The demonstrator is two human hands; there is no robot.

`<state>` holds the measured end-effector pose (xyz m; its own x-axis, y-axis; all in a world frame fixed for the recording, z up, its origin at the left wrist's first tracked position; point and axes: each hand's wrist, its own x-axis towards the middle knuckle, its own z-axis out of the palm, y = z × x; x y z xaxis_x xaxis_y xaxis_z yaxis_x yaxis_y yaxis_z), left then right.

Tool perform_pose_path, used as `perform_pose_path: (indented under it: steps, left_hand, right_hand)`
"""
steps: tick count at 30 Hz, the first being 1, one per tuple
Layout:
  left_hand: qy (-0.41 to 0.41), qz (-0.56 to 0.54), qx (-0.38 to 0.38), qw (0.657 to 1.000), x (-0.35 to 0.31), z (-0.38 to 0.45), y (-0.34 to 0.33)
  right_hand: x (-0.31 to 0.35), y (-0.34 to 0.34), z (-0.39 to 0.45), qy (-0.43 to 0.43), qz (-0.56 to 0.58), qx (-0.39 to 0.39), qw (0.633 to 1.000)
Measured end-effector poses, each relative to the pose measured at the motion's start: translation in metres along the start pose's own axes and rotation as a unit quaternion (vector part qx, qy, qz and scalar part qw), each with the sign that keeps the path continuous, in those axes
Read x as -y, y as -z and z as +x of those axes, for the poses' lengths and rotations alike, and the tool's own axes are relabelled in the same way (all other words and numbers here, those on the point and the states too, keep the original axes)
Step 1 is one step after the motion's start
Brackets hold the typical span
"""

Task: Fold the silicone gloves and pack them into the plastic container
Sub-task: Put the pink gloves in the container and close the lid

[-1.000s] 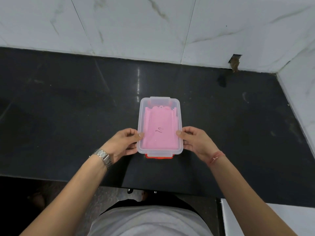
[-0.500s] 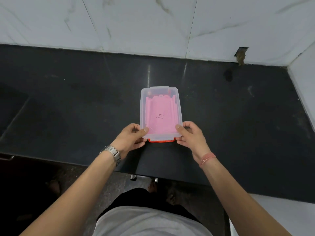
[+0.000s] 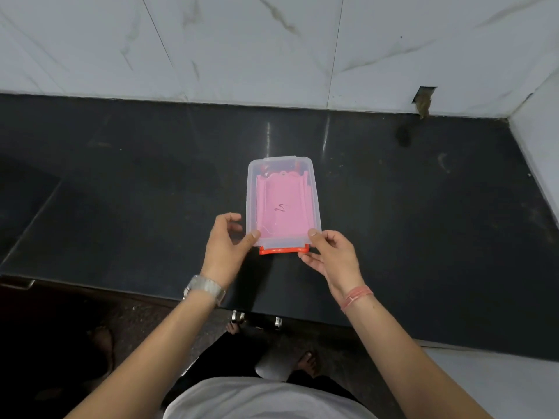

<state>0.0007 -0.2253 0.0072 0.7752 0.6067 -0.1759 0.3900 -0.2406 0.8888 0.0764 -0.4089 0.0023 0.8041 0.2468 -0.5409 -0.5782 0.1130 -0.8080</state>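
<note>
The left hand (image 3: 225,247) sits at the near left corner of the plastic container (image 3: 283,204), its thumb tip pressed on the lid's corner while the other fingers curl loosely, parted from the thumb, beside the container's left wall; whether those fingers touch the wall cannot be told. The right hand (image 3: 334,258) mirrors it at the near right corner, thumb tip on the lid's rim, the remaining fingers spread below and beside the orange latch (image 3: 283,250) at the container's near end. Neither hand wraps the box fully; each pinches or steadies only a corner. The container lies flat on the dark countertop (image 3: 121,192), long axis running away from the person, its clear lid on, and the pink silicone gloves (image 3: 282,207) lie folded flat inside, filling most of the floor. A second clasp shows at the far end, under the lid's tab. A metal watch (image 3: 205,289) rings the left wrist and a red thread band (image 3: 357,297) the right. The box sits near the counter's middle, closer to the front edge than to the white marble-tiled wall (image 3: 272,46) at the back. Bare counter stretches well to the left and to the right, where a side wall closes the corner.
</note>
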Motion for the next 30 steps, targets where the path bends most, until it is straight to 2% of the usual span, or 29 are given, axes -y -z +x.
perform_pose_path:
  steps: [1,2,4,6,10,12,13,15,16,17,18,21,30]
  left_hand:
    - [-0.104,0.083,-0.04,0.99,0.0,-0.003,0.0]
    - [-0.195,0.137,-0.04,0.97,-0.001,-0.006,0.001]
    - [-0.297,0.241,0.027,0.924,-0.001,-0.011,-0.001]
    - [-0.324,0.331,0.056,0.884,0.001,-0.014,-0.004]
    - [-0.326,0.366,0.048,0.871,0.0,-0.008,-0.005]
    - [-0.33,0.365,0.053,0.869,0.001,-0.007,-0.004]
    - [-0.335,0.362,0.053,0.868,0.002,-0.006,-0.004]
    - [-0.346,0.357,0.052,0.866,0.001,-0.007,-0.004]
    - [-0.353,0.356,0.051,0.864,0.001,-0.007,-0.004]
    - [-0.358,0.355,0.051,0.862,0.001,-0.006,-0.003]
    - [-0.363,0.355,0.051,0.86,0.001,-0.006,-0.003]
    - [-0.37,0.352,0.049,0.858,0.003,-0.005,-0.002]
    - [-0.378,0.358,0.039,0.853,-0.004,-0.005,-0.005]
  right_hand:
    - [0.0,0.0,-0.001,-0.003,0.012,0.002,1.0]
    - [0.001,0.0,-0.001,-0.006,0.019,0.002,1.0]
    - [0.0,0.0,-0.001,-0.01,0.027,-0.002,1.0]
    - [-0.001,-0.001,-0.002,-0.007,0.027,-0.007,1.0]
    - [-0.005,0.0,-0.007,0.048,-0.001,0.003,0.999]
    - [-0.01,0.003,-0.012,0.151,-0.14,-0.004,0.979]
    - [-0.012,0.006,-0.014,0.23,-0.262,-0.016,0.937]
    - [-0.015,0.012,-0.014,0.374,-0.472,-0.031,0.798]
    - [-0.014,0.013,-0.013,0.412,-0.527,-0.024,0.743]
    - [-0.012,0.013,-0.012,0.431,-0.556,-0.014,0.711]
    - [-0.01,0.013,-0.01,0.442,-0.569,-0.009,0.693]
    - [-0.005,0.012,-0.006,0.447,-0.58,-0.012,0.681]
    - [0.0,0.005,-0.009,0.427,-0.543,-0.029,0.722]
